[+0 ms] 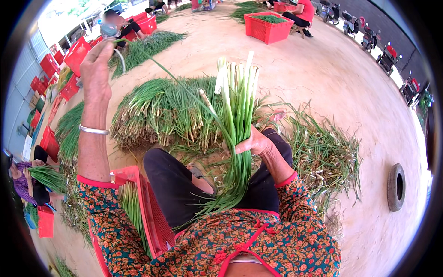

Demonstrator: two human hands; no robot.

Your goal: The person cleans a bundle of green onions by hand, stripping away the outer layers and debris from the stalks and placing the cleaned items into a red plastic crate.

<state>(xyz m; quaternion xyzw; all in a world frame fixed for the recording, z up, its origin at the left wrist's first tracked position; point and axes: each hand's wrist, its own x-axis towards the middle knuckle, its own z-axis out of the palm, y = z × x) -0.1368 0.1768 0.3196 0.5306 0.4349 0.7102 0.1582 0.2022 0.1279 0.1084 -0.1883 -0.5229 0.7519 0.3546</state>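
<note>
My right hand [257, 144] is wrapped round a bunch of green onions [237, 104] above my lap. The pale stem ends point up and away from me, and the green leaves hang down between my knees. Raised at the upper left, my left hand [98, 64] is closed in a pinch on a long green onion leaf [161, 68], which stretches across toward the bunch. A thin whitish strip [121, 61] dangles by those fingers. One short stem [207, 102] juts out from the bunch's left side.
Beyond my knees lies a heap of rooted green onions [166, 111]. Leaf trimmings [318, 161] cover the floor at right. A red crate [154, 221] with onions stands by my left leg. A tyre [396, 187] lies farther right. Other people sit among red crates [267, 28].
</note>
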